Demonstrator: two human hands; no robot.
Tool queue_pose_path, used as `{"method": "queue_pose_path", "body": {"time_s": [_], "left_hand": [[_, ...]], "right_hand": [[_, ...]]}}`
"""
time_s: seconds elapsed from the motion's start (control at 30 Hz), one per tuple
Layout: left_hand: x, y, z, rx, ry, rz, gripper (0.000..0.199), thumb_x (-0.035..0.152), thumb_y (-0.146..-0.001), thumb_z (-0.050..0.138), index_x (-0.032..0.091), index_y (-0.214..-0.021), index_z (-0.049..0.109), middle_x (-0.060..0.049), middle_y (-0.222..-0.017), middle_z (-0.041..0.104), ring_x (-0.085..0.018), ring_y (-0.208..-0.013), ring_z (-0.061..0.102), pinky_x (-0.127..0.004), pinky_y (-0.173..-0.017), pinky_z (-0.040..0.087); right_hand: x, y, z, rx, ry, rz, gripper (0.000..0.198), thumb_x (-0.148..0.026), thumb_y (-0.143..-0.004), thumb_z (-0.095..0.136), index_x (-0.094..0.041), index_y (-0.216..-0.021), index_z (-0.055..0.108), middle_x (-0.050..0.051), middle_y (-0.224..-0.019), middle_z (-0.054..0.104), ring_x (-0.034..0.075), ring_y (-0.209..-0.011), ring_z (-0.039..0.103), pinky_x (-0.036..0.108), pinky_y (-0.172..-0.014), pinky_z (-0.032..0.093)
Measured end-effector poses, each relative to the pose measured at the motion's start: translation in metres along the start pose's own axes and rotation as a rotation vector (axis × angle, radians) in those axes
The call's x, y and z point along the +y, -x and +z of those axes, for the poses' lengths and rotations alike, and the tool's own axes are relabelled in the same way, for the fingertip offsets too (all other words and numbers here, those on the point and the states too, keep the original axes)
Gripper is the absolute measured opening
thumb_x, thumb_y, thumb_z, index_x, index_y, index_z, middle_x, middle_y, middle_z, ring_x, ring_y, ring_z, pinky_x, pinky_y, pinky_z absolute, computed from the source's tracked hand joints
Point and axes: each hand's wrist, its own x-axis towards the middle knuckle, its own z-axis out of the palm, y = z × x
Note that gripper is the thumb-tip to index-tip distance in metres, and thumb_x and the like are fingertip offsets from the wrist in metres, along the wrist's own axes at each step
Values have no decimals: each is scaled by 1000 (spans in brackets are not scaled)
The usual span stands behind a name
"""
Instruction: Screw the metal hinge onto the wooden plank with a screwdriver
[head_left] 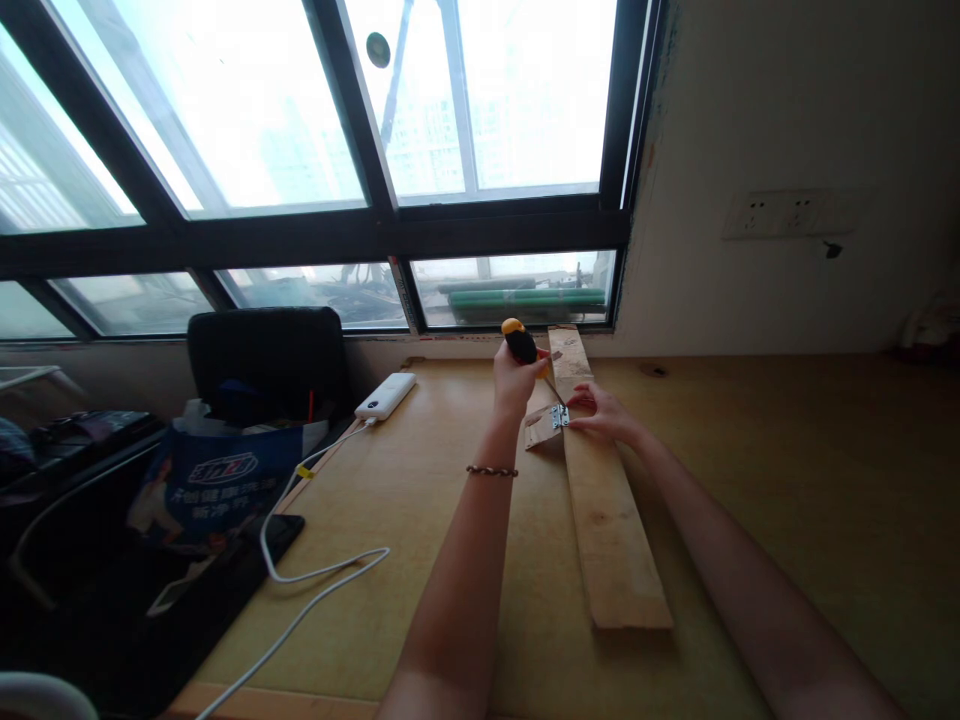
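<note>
My left hand (517, 382) is closed around the handle of a screwdriver (520, 343), which is yellow and black. The screwdriver's shaft slants down to the right, its tip at a silver metal hinge (559, 416). One side of the hinge lies on a long wooden board (611, 520), the other on a small wooden piece (541, 428) at the board's left edge. The thumb and fingers of my right hand (604, 412) are bent around the hinge's right side, close to the screwdriver tip. Any screw under the tip is too small to make out.
The board lies lengthwise on a yellowish wooden table (435, 480). A white power bank (386, 396) with a white cable (322, 590) is on the left. Beyond the table's left edge are a black chair (266, 350) and a blue bag (225, 480). A window and wall stand behind.
</note>
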Motion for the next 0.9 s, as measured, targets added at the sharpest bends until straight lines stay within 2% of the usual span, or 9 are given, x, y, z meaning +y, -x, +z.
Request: {"method": "queue_pose_path", "body": {"time_s": [0.27,0.9], "left_hand": [[7,3,-3,-73,-3,-21,36,8,-46,65,15,-77,49,0,-66,62,-16,-66,59,-29,-65,45],[8,7,8,-88,-85,40,33,5,-50,64,16,-78,50,-1,-68,64,-18,-72,63,-28,-65,47]], "right_hand": [[-1,1,0,0,0,-7,65,-31,-51,80,-20,-102,42,6,-97,63,23,-99,61,43,-97,43],[-1,0,0,16,-1,-11,65,-30,-50,81,-19,-102,43,7,-96,63,23,-98,61,43,-97,43]]}}
